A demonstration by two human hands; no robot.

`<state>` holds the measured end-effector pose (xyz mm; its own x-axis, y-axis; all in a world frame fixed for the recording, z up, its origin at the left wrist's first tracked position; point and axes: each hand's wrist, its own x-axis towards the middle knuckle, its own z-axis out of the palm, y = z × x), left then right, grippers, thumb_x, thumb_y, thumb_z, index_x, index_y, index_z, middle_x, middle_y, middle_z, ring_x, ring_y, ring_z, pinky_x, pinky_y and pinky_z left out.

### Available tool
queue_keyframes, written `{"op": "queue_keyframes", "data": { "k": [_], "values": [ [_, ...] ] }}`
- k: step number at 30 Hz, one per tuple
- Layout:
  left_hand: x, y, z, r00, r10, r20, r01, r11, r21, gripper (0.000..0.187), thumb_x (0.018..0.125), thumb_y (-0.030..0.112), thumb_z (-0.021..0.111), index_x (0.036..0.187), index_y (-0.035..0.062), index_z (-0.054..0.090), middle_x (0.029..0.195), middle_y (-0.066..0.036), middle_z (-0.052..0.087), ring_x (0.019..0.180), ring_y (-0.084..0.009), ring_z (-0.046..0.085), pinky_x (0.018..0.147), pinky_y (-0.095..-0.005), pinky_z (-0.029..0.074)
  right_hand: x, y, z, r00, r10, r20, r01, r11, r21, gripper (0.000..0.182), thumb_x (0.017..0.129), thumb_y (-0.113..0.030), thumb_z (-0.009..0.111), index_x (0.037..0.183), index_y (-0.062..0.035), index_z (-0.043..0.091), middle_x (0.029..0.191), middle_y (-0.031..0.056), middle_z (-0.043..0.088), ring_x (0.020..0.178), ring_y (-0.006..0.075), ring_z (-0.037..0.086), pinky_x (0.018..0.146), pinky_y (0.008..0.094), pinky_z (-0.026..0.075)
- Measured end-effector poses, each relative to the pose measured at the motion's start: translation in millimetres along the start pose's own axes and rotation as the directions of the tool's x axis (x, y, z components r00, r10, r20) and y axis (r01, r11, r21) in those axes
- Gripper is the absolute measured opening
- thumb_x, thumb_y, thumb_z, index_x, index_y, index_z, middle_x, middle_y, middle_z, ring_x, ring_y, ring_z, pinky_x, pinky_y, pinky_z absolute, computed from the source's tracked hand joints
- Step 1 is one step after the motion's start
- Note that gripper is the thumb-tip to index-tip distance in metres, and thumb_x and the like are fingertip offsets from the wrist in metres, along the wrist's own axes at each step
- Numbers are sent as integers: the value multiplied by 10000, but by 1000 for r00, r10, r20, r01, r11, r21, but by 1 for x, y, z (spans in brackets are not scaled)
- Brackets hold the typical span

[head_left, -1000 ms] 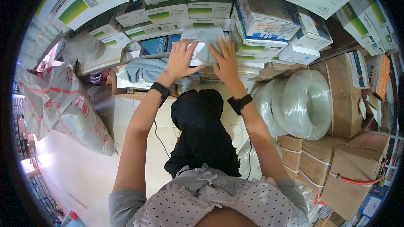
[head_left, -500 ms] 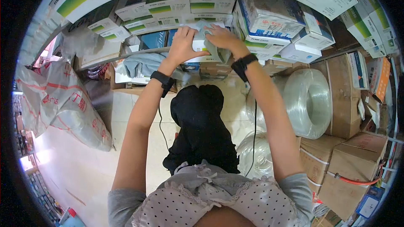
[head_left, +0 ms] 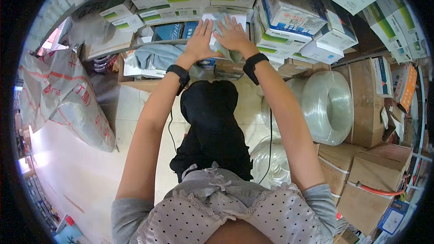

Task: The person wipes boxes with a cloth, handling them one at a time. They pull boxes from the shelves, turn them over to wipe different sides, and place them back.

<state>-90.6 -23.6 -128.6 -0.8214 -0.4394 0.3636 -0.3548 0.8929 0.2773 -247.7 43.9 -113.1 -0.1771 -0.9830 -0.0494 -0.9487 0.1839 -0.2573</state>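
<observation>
My left hand [head_left: 199, 40] and my right hand [head_left: 233, 35] both press flat against a white box [head_left: 224, 18] partly wrapped in a pale green cloth [head_left: 234, 55], on a shelf among stacked boxes. Fingers of both hands are spread over the box front. The hands lie side by side, almost touching. Black wristbands sit on both wrists. A thin cable runs down from each wristband.
White-and-green boxes [head_left: 181, 3] fill the shelf above and to the left. Blue-printed boxes [head_left: 291, 11] stand to the right. Coils of clear hose [head_left: 328, 106] and cardboard cartons [head_left: 370, 178] crowd the right. A large printed sack [head_left: 68, 104] lies on the tiled floor at left.
My right hand has flattened from gripping the cloth to pressing on the box. Both hands and the box have moved further into the shelf.
</observation>
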Motion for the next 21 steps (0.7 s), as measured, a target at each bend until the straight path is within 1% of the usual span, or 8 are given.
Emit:
{"op": "queue_keyframes", "data": {
  "k": [4, 6, 9, 10, 13, 16, 19, 21],
  "values": [
    [-11, -11, 5, 996, 62, 62, -55, 993, -108, 1216, 540, 432, 829, 1435, -24, 143, 1479, -290, 108, 1367, -464, 138, 1113, -466, 213, -23, -5, 21, 946, -218, -240, 203, 975, -88, 697, 901, -482, 435, 1443, -79, 264, 1512, 191, 169, 1393, 391, 141, 1122, 495, 154],
    [-13, -18, 9, 992, 118, 48, -109, 981, -161, 1255, 518, 354, 853, 1447, -9, 91, 1487, -299, 25, 1368, -476, 114, 1112, -471, 209, -35, 0, 19, 923, -310, -227, 276, 946, -171, 688, 899, -480, 449, 1433, -81, 280, 1503, 194, 187, 1390, 384, 154, 1122, 485, 162],
    [-22, -7, 17, 993, -97, -61, 81, 973, -216, 1314, 501, 323, 864, 1458, 19, 16, 1476, -321, -40, 1368, -488, 78, 1108, -468, 216, -44, 2, 19, 854, -428, -294, 376, 900, -219, 674, 896, -476, 464, 1419, -83, 300, 1495, 188, 207, 1382, 376, 177, 1121, 470, 177],
    [-25, -4, 15, 993, -114, 23, 117, 970, -214, 1371, 494, 349, 871, 1450, 8, -51, 1459, -350, -55, 1360, -508, 59, 1104, -457, 230, -48, 4, 23, 826, -460, -325, 407, 886, -221, 670, 894, -474, 469, 1414, -84, 306, 1493, 184, 212, 1380, 374, 185, 1121, 466, 183],
    [-30, -1, 9, 992, -98, 83, 121, 929, -349, 1425, 478, 384, 888, 1435, -27, -84, 1458, -348, -59, 1361, -506, 57, 1102, -445, 241, -53, 2, 22, 825, -464, -323, 402, 883, -243, 644, 901, -422, 491, 1442, -148, 274, 1501, 154, 213, 1377, 355, 206, 1116, 469, 201],
    [-38, -3, 14, 997, -42, 60, 60, 945, -323, 1444, 493, 396, 893, 1414, -59, -121, 1468, -328, -64, 1370, -484, 56, 1101, -441, 246, -43, 8, 10, 830, -486, -274, 403, 862, -309, 671, 869, -368, 551, 1449, -185, 266, 1506, 115, 223, 1384, 325, 208, 1118, 463, 204],
    [-42, -4, 19, 997, -42, 59, 61, 932, -357, 1421, 530, 378, 885, 1406, -65, -142, 1465, -336, -63, 1375, -475, 34, 1108, -437, 227, -24, 8, -2, 804, -460, -377, 378, 884, -274, 750, 761, -320, 671, 1416, -195, 328, 1489, 100, 270, 1377, 295, 241, 1119, 442, 214],
    [-38, -7, 21, 999, -34, 29, 42, 918, -393, 1400, 552, 359, 879, 1405, -64, -147, 1463, -339, -57, 1375, -476, 27, 1117, -432, 199, -9, 11, -2, 809, -400, -430, 298, 911, -285, 691, 802, -356, 624, 1407, -170, 348, 1468, 140, 299, 1354, 325, 278, 1108, 460, 224]
  ]
}}
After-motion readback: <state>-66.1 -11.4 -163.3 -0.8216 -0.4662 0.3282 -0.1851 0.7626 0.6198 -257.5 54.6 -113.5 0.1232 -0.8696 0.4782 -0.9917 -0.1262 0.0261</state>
